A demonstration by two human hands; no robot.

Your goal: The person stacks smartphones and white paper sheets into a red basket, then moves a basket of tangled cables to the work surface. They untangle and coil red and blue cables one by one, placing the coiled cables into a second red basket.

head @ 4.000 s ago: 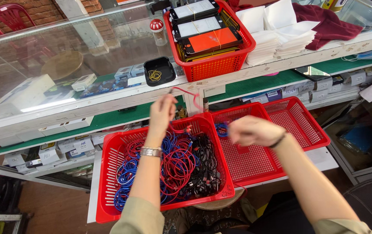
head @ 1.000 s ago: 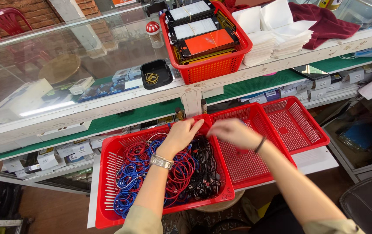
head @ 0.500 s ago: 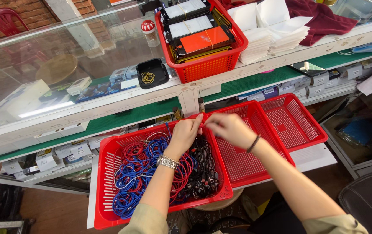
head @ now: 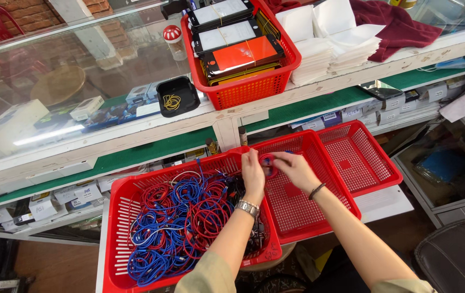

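Far left, the big red basket [head: 118, 217] brims with tangled red and blue cables [head: 175, 222]. Above its right wall, the left hand [head: 253, 172] and right hand [head: 296, 169] meet, fingers pinched on one small red cable coil [head: 268, 165], held in the air over the seam between baskets. It looks light, limp and springy; best held across the loops so they don't uncoil. Rightward, two bare red baskets [head: 319, 206] offer open room, with raised rims to clear.
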